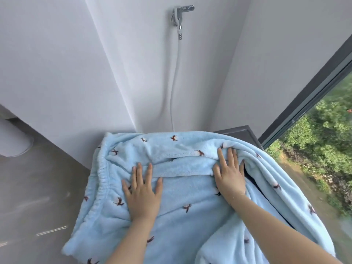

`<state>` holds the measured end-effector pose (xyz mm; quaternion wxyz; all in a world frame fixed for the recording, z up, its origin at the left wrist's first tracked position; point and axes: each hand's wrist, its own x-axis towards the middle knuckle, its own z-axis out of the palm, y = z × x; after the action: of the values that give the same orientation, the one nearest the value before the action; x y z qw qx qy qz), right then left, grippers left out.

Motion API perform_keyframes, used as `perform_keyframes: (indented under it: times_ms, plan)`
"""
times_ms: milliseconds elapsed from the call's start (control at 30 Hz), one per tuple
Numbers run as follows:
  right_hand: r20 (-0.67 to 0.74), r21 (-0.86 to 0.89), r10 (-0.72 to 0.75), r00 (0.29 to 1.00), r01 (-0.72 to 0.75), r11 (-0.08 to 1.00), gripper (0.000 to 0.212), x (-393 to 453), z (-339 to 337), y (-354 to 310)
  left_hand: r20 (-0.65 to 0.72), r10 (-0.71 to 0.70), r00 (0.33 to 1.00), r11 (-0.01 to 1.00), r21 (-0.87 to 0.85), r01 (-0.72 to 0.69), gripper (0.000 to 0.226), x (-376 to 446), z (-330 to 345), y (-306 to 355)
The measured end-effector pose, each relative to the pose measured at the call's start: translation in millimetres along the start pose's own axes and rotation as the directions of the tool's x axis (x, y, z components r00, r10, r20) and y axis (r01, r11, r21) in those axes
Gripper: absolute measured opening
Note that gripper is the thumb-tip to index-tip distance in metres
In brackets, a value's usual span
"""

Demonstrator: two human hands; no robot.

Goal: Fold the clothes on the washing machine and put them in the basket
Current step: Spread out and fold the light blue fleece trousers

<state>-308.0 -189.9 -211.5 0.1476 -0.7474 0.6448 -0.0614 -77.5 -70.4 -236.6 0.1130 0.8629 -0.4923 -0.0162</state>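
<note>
A light blue fleece garment (182, 210) with small dark embroidered motifs and an elastic waistband at its left lies spread over the washing machine (242, 133), covering nearly all of its dark grey top. My left hand (142, 191) presses flat on the fabric near the waistband, fingers straight and spread. My right hand (228, 172) lies flat on a fold to the right, fingers straight, with its fingertips at a bunched ridge of cloth. A fold edge runs between the two hands. No basket is in view.
White walls meet in a corner behind the machine, with a chrome tap (180, 16) and a white hose (174, 96) running down. A dark-framed window (308, 90) stands close on the right. Grey floor (38, 197) and a white rounded object (13, 140) lie to the left.
</note>
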Motion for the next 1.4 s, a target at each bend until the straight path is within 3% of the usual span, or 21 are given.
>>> perform_keyframes:
  times_ms: [67,200,333,500,600,667,800,967,1067,1167,1233,1300,1400]
  plan:
    - [0.026,-0.001,-0.147,0.989,0.147,0.989,0.058,25,-1,-4,-0.03,-0.096,0.995,0.995,0.03,0.097,0.066,-6,3,3]
    - [0.092,-0.027,-0.423,0.901,0.427,0.904,0.069,67,0,-16,-0.072,-0.235,0.969,0.97,0.049,0.238,0.065,-17,6,12]
    - [0.061,-0.021,-0.497,0.865,0.499,0.866,0.07,73,4,-19,-0.054,-0.294,0.954,0.955,0.017,0.295,0.067,-23,2,15]
    - [-0.071,0.112,-0.361,0.93,0.367,0.923,0.055,40,3,-13,-0.086,-0.271,0.959,0.952,-0.17,0.254,0.066,-31,-10,14]
    - [-0.246,0.319,-0.187,0.951,0.262,0.911,0.041,-16,-8,-15,-0.143,-0.118,0.983,0.984,-0.149,0.097,0.055,-57,-15,23]
    - [-0.328,0.478,-0.033,0.944,0.197,0.856,0.036,-66,-17,-21,-0.108,-0.038,0.993,0.989,-0.144,0.023,0.052,-82,-13,33]
    - [-0.279,0.607,0.181,0.943,0.027,0.794,0.029,-152,-14,-25,0.021,0.004,1.0,0.996,-0.088,-0.002,0.062,-112,-11,37]
    - [-0.082,0.373,0.41,0.908,-0.354,0.858,0.03,-181,9,-18,0.088,-0.002,0.996,0.997,-0.073,0.009,0.057,-114,-10,28]
    - [-0.103,0.24,0.374,0.922,-0.342,0.908,0.04,-183,12,0,0.103,0.009,0.995,0.997,-0.083,-0.001,0.061,-119,-13,22]
    - [-0.075,0.06,0.127,0.989,-0.123,0.991,0.048,-186,5,43,0.102,-0.007,0.995,0.996,-0.088,0.016,0.068,-125,-16,15]
    - [-0.022,0.006,-0.051,0.998,0.051,0.999,0.049,-184,-7,75,0.114,-0.005,0.993,0.998,-0.067,0.013,0.062,-129,-15,14]
    - [-0.005,0.088,-0.141,0.99,0.141,0.986,0.05,-177,-20,97,0.115,-0.01,0.993,0.999,-0.046,0.015,0.06,-128,-13,12]
    - [-0.105,0.307,-0.036,0.994,0.066,0.949,0.041,-172,-29,87,0.065,0.015,0.998,0.999,-0.04,-0.012,0.06,-136,-10,5]
